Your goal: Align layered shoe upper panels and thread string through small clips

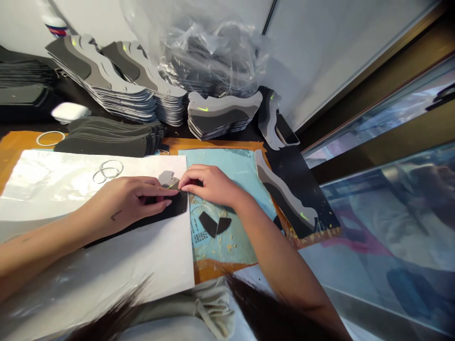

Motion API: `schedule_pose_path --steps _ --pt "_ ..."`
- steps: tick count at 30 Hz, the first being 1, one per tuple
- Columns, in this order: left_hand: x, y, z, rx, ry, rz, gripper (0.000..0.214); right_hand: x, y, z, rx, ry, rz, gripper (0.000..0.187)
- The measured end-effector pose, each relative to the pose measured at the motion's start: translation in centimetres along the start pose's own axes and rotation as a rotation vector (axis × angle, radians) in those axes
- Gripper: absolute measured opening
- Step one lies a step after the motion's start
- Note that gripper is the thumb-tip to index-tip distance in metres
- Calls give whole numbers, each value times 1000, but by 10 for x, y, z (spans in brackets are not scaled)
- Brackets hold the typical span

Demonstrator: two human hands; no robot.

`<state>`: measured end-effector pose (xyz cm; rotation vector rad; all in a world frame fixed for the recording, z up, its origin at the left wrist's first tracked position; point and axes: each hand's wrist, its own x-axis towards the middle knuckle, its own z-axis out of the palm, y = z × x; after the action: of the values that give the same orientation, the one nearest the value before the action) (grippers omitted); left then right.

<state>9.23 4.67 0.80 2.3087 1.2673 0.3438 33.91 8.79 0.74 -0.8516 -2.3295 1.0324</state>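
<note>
At far left, stacks of dark cut panels [106, 143] lie behind a white sheet [95, 246] with rubber bands [108, 170] on it. The left hand [131, 201] closes its thumb and fingers on a dark shoe panel [174, 208], which lies on the sheet's right edge with a small grey piece [166, 179] on top. The right hand [209, 184] pinches at the panel's upper edge, fingertips almost meeting the left's. Beyond it lie a scarred blue mat [227, 246], two dark offcuts [213, 223], and a layered sneaker panel [287, 199]; stacked grey sneaker panels [220, 113] rise behind, beside a clear plastic bag [209, 52].
</note>
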Motion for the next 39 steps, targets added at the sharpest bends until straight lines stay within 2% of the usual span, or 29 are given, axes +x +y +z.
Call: schedule_pose_path --steps 4,11,20,29,39 --pt "-1 4 2 16 45 0 31 0 1 -1 31 -1 -2 10" --pt "-3 0 5 35 79 77 32 0 -1 -1 64 -28 34 6" --pt "-3 3 2 7 7 25 33 1 2 1 32 2 -16 7" --pt "-1 7 0 -18 -16 -20 35 1 -3 -1 121 25 96 18" --pt "-1 4 8 -67 103 -8 29 1 -1 -2 59 40 80 18"
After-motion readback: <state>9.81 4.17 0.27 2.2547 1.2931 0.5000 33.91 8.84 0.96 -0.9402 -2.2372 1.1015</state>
